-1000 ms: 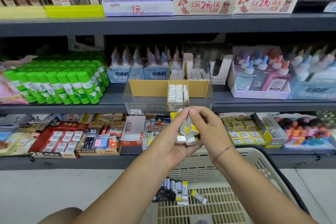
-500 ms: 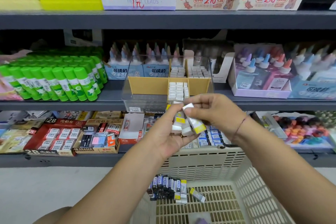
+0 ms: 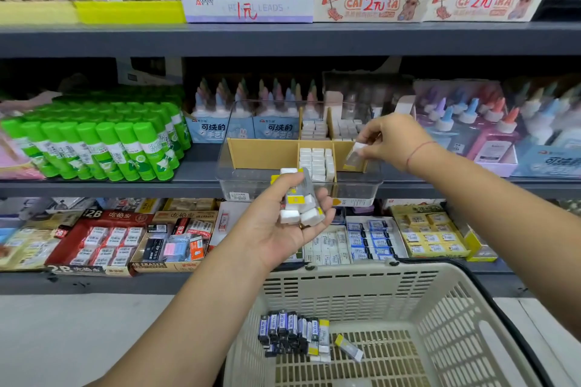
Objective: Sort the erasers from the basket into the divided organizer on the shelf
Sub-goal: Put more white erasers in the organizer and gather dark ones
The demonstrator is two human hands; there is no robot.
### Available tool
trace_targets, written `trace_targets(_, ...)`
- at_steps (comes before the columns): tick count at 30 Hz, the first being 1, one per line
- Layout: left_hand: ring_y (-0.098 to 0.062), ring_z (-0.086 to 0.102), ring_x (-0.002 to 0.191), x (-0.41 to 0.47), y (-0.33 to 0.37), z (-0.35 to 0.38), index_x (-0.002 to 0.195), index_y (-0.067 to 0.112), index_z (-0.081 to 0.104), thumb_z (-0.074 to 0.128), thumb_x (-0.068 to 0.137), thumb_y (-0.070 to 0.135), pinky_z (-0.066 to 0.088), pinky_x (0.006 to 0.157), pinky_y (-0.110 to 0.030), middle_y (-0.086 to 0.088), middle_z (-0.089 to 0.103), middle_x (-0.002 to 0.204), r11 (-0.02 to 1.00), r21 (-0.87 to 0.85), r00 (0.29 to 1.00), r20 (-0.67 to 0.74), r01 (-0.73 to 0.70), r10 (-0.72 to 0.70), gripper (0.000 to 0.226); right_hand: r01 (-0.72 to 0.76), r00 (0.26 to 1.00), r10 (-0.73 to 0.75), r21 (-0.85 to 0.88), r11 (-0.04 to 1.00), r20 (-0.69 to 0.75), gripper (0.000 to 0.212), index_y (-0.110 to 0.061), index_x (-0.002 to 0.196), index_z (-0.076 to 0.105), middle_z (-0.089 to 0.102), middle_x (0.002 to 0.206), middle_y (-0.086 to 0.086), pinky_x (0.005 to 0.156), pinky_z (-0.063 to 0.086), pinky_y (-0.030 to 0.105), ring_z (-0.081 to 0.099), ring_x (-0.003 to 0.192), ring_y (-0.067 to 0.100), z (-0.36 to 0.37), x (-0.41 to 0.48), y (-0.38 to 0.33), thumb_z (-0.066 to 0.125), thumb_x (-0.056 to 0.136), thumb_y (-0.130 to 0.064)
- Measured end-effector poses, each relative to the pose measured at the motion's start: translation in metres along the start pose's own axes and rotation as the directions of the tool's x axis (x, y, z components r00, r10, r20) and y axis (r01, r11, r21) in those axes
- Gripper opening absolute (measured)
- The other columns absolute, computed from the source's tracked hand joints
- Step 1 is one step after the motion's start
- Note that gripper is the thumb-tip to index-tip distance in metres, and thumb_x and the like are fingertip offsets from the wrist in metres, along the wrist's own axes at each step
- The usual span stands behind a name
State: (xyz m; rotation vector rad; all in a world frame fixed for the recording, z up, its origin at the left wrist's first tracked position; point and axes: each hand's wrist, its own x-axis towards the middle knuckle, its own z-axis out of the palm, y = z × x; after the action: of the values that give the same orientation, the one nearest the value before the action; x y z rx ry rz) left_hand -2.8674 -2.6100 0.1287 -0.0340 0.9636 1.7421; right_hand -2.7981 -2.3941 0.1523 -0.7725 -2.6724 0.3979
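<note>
Frontally viewed, largest to smallest:

- Shelf: its grey front edge runs under the divided organizer. An open gap separates the organizer's rim from the board above.
- Basket: a cream lattice below and in front of the organizer, with its top open. Loose erasers in dark blue and yellow sleeves lie heaped on its floor.
- Organizer: clear walls and tan partitions. White erasers fill the front middle cell and two rear cells.
- Left hand: just before the organizer's front wall, its fingers are curled round a bundle of erasers.
- Right hand: over the organizer's front right cell, its fingertips pinch a single eraser.
- Writing: a white box above the organizer reads "LEADS". A carton below and left of it reads "4B ERASER".
</note>
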Motion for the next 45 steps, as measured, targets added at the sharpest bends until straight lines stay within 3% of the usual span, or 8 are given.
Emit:
trace_targets(17,-0.028,0.067,0.077,0.003,-0.003,-0.002,0.109,0.004,0.061,0.068,0.079,0.019,0.058,0.072,-0.039,-0.02,0.068,0.098,0.999,-0.015,0.999,0.019,0.04,-0.04,0.034,0.156,0.983,-0.177,-0.287,0.945,-0.045,0.019,-0.02,0.094,0.065,0.062,0.094,-0.003,0.095,0.035,0.036,0.057,0.092,0.018,0.028,0.018,0.0,0.064,0.086,-0.037)
trace_targets(20,-0.025,0.064,0.069,0.003,-0.004,0.0,0.103,0.006,0.064,0.072,0.069,0.021,0.058,0.066,-0.034,-0.018,0.068,0.092,0.999,0.016,0.998,0.055,0.03,-0.031,0.038,0.121,0.986,-0.113,0.059,0.991,-0.124,0.02,-0.018,0.092,0.068,0.061,0.084,-0.004,0.081,0.046,0.03,0.055,0.076,0.01,0.018,0.004,-0.012,0.069,0.083,-0.036)
trace_targets(24,-0.022,0.062,0.067,0.002,-0.007,0.003,0.101,0.006,0.067,0.073,0.068,0.024,0.056,0.065,-0.031,-0.015,0.067,0.087,0.999,0.033,0.996,0.087,0.003,-0.006,0.038,-0.063,0.952,-0.157,0.669,0.741,0.264,0.029,-0.013,0.103,0.069,0.066,0.08,-0.009,0.078,0.051,0.019,0.06,0.075,0.002,0.002,-0.038,-0.046,0.069,0.081,-0.032)
trace_targets(27,-0.022,0.064,0.07,0.003,-0.01,0.005,0.099,0.007,0.068,0.071,0.071,0.021,0.056,0.069,-0.033,-0.011,0.068,0.084,0.999,0.02,0.993,0.11,-0.037,0.035,0.032,-0.19,0.903,-0.185,0.746,0.639,0.389,0.036,-0.007,0.108,0.065,0.063,0.084,0.004,0.074,0.052,0.022,0.06,0.071,0.011,0.005,-0.06,-0.053,0.072,0.077,-0.022)
trace_targets(34,-0.025,0.069,0.081,0.006,-0.017,0.007,0.101,0.003,0.065,0.059,0.089,0.016,0.052,0.085,-0.043,-0.019,0.071,0.099,0.995,-0.038,0.993,0.07,-0.091,0.094,0.019,-0.312,0.947,0.071,0.854,0.417,0.312,0.021,-0.004,0.09,0.064,0.059,0.077,0.008,0.058,0.05,0.018,0.055,0.063,0.01,0.029,-0.078,-0.059,0.075,0.073,0.004)
trace_targets(41,-0.025,0.065,0.075,0.007,-0.015,0.003,0.091,0.001,0.062,0.063,0.087,0.015,0.055,0.078,-0.041,-0.018,0.067,0.083,0.993,-0.112,0.999,-0.022,-0.046,0.044,0.014,-0.398,0.911,0.182,0.904,0.157,0.37,0.012,-0.006,0.081,0.064,0.071,0.076,0.005,0.075,0.051,0.028,0.066,0.073,0.017,0.014,-0.066,-0.05,0.057,0.09,-0.008)
trace_targets(43,-0.025,0.064,0.073,0.007,-0.013,0.002,0.089,-0.001,0.061,0.064,0.086,0.012,0.056,0.073,-0.039,-0.019,0.064,0.084,0.991,-0.13,0.999,-0.043,-0.035,0.029,0.014,-0.33,0.939,0.204,0.898,0.291,0.279,0.01,-0.004,0.087,0.061,0.07,0.081,0.01,0.068,0.059,0.028,0.07,0.076,0.021,-0.005,-0.052,-0.035,0.057,0.092,-0.01)
trace_targets(45,-0.024,0.065,0.07,0.007,-0.012,0.002,0.091,-0.002,0.061,0.065,0.085,0.011,0.057,0.069,-0.037,-0.02,0.064,0.084,0.99,-0.134,0.998,-0.05,-0.033,0.027,0.014,-0.228,0.972,0.196,0.702,0.675,0.128,0.01,-0.003,0.092,0.061,0.067,0.079,0.012,0.057,0.058,0.026,0.065,0.067,0.024,-0.021,-0.035,-0.018,0.064,0.089,-0.012)
